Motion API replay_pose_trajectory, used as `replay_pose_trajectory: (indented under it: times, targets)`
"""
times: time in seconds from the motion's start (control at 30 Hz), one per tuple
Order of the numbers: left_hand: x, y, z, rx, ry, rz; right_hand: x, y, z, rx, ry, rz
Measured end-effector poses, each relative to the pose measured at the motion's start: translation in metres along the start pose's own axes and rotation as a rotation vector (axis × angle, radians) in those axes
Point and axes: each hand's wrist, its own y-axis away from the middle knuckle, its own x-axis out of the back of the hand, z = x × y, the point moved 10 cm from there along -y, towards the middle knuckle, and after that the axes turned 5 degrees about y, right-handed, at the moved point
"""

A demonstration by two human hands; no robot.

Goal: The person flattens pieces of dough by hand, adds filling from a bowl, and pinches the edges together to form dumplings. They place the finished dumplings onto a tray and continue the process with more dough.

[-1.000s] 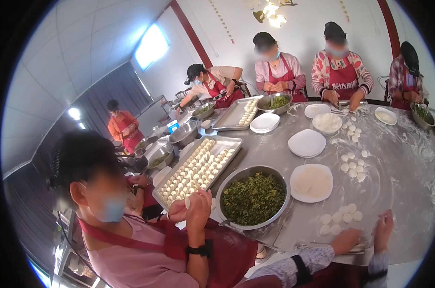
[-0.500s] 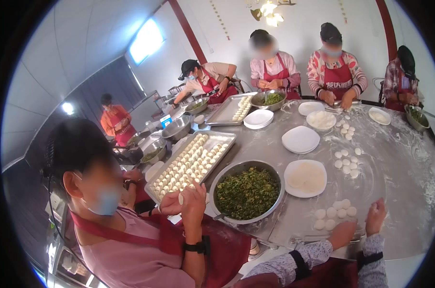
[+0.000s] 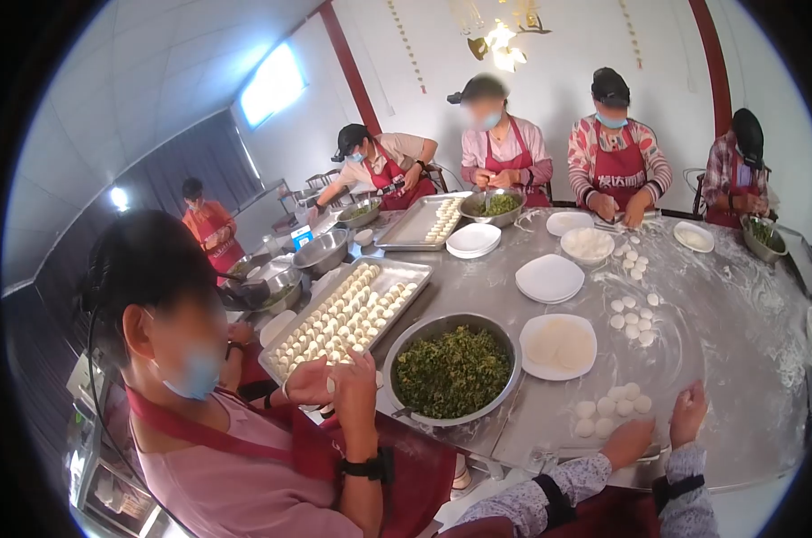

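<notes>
My left hand [image 3: 628,441] is low over the near edge of the steel table, back of the hand up, close to several small flattened dough rounds [image 3: 614,405]. Its fingertips are hard to make out. A thin metallic rod-like thing [image 3: 563,454] lies along the edge partly under this hand. My right hand [image 3: 688,412] is raised just to the right, fingers stretched upward, with nothing visible in it. Beyond the dough rounds stands a white plate [image 3: 536,366] with thin round wrappers on it.
A big metal bowl [image 3: 511,394] of chopped green filling sits left of my hands. Behind it is a tray [image 3: 424,278] with rows of dumplings. A person beside me [image 3: 217,457] shapes a piece of dough. Stacked plates [image 3: 549,280], more dough rounds and several co-workers are farther back.
The view has shifted slightly, so the table appears a little left and lower. My right hand has come a little lower and nearer my left. The neighbour still works the dough.
</notes>
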Motion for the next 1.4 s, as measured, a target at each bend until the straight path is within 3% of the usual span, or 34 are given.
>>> replay_pose_trajectory:
  times: [0.1,0.17,0.23,0.33,0.43,0.47,0.5,0.67,0.73,0.87,0.97,1.03,1.07,1.13,1.27,1.37,1.4]
  targets:
    - [0.011,0.016,0.014,-0.173,-0.075,-0.108,0.022,0.028,0.005,-0.028,-0.057,0.015]
    - [0.021,0.021,0.009,-0.106,-0.01,-0.124,0.029,0.035,-0.001,-0.031,-0.128,0.05]
    - [0.013,0.026,0.007,-0.029,0.068,-0.174,0.039,0.04,-0.019,0.119,-0.059,0.126]
    - [0.007,0.011,0.015,-0.033,-0.027,-0.107,0.004,0.003,-0.018,0.002,0.016,0.04]
    - [0.014,-0.001,0.008,-0.003,0.024,0.004,-0.001,0.0,-0.008,0.044,0.002,0.042]
    - [0.006,0.003,0.008,-0.052,-0.018,-0.097,0.002,0.006,-0.005,0.062,0.0,0.042]
    - [-0.003,0.008,0.01,-0.097,-0.057,-0.204,0.012,0.018,0.008,0.009,-0.022,0.032]
    - [0.015,0.023,0.0,0.039,0.103,-0.226,0.026,0.052,0.016,-0.26,-0.309,-0.089]
    - [0.012,0.017,0.01,-0.031,0.082,-0.154,0.011,0.019,0.012,-0.089,-0.063,-0.012]
    - [0.002,0.002,0.003,0.039,0.017,-0.086,-0.004,0.0,-0.005,-0.007,-0.008,0.004]
    - [-0.001,0.01,0.001,-0.06,-0.014,-0.157,0.022,0.022,0.003,-0.065,-0.007,0.022]
    - [0.022,0.018,0.006,-0.046,0.089,-0.167,0.033,0.053,-0.002,-0.364,-0.243,-0.078]
    - [0.021,0.015,0.004,-0.05,0.085,-0.173,0.029,0.051,0.007,-0.367,-0.247,-0.071]
    - [0.012,0.019,0.003,-0.061,0.095,-0.171,0.035,0.043,0.007,-0.003,-0.081,0.069]
    - [-0.003,0.003,0.018,-0.051,0.128,-0.129,0.0,0.003,-0.009,-0.049,-0.049,0.027]
    - [-0.009,-0.003,0.008,-0.086,0.01,-0.08,0.01,0.008,-0.013,0.019,0.045,0.079]
    - [-0.004,0.004,0.01,-0.084,-0.013,-0.149,0.017,0.013,-0.02,0.028,0.046,0.081]
